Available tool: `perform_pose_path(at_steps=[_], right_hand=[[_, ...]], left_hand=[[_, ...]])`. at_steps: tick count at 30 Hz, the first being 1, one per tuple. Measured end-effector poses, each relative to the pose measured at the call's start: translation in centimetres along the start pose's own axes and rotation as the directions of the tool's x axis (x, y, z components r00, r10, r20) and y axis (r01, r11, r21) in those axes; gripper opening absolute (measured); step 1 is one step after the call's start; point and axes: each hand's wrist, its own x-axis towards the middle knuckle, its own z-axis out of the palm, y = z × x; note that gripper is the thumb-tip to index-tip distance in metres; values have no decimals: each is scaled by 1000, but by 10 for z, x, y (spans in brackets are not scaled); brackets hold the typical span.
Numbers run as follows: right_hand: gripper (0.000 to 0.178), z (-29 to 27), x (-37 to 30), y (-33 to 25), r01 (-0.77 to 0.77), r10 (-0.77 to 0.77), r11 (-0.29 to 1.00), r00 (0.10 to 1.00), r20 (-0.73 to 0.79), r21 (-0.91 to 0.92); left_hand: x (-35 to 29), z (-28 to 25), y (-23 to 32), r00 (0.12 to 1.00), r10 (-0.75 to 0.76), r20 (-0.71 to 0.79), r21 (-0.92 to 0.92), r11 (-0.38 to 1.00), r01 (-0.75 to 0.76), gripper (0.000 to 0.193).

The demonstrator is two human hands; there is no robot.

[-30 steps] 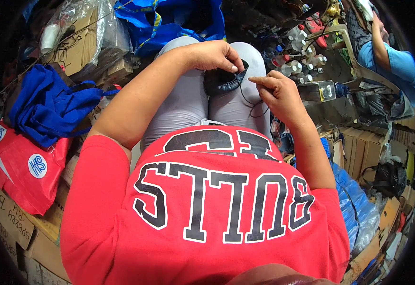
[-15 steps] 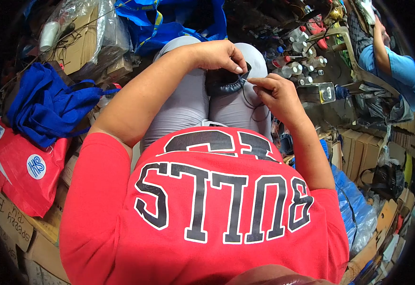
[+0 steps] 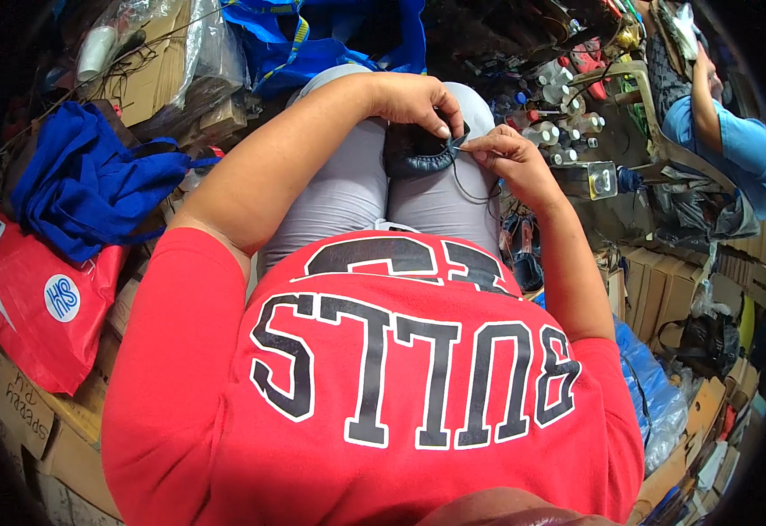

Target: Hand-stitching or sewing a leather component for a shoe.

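A dark leather shoe piece (image 3: 427, 164) with a puckered, gathered edge rests on my grey-trousered knees. My left hand (image 3: 420, 102) reaches over it from the far side, its fingers bent and pinching the edge at the upper right. Close by, my right hand (image 3: 510, 162) is closed, thumb and forefinger together on a thin, pale, needle-like tool (image 3: 459, 148) whose tip meets that edge. From there a dark thread (image 3: 464, 186) loops down over my right thigh. The inside of the shoe piece is mostly in shadow.
A blue bag (image 3: 265, 44) lies beyond my knees. Several bottles (image 3: 567, 131) and a chair frame (image 3: 650, 114) stand at far right, near another person in a blue shirt (image 3: 734, 140). Blue cloth (image 3: 94, 188) and a red bag (image 3: 28, 316) sit left; cardboard (image 3: 650, 280) is stacked right.
My right hand has turned slightly and its fingers have drawn closer together around the needle-like tool. My left hand has shifted a little to the right, still at the edge.
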Motion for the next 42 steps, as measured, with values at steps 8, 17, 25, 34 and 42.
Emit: perform_pose_path(at_steps=[8, 17, 25, 34, 42], right_hand=[[21, 23, -6, -12, 142, -192, 957, 964, -184, -253], [27, 40, -28, -20, 197, -352, 809, 917, -187, -554], [33, 48, -33, -19, 185, -385, 741, 905, -183, -645], [41, 19, -18, -17, 67, -98, 975, 986, -136, -213], [35, 40, -37, -34, 156, -322, 647, 943, -82, -747]], left_hand=[[-8, 6, 3, 997, -15, -80, 75, 997, 21, 23], [-66, 47, 11, 770, 75, -633, 182, 982, 54, 22], [-71, 65, -6, 660, 422, -622, 694, 687, 215, 15], [-66, 55, -7, 700, 385, -602, 455, 885, -96, 17], [-74, 65, -5, 721, 321, -614, 604, 779, 167, 17]])
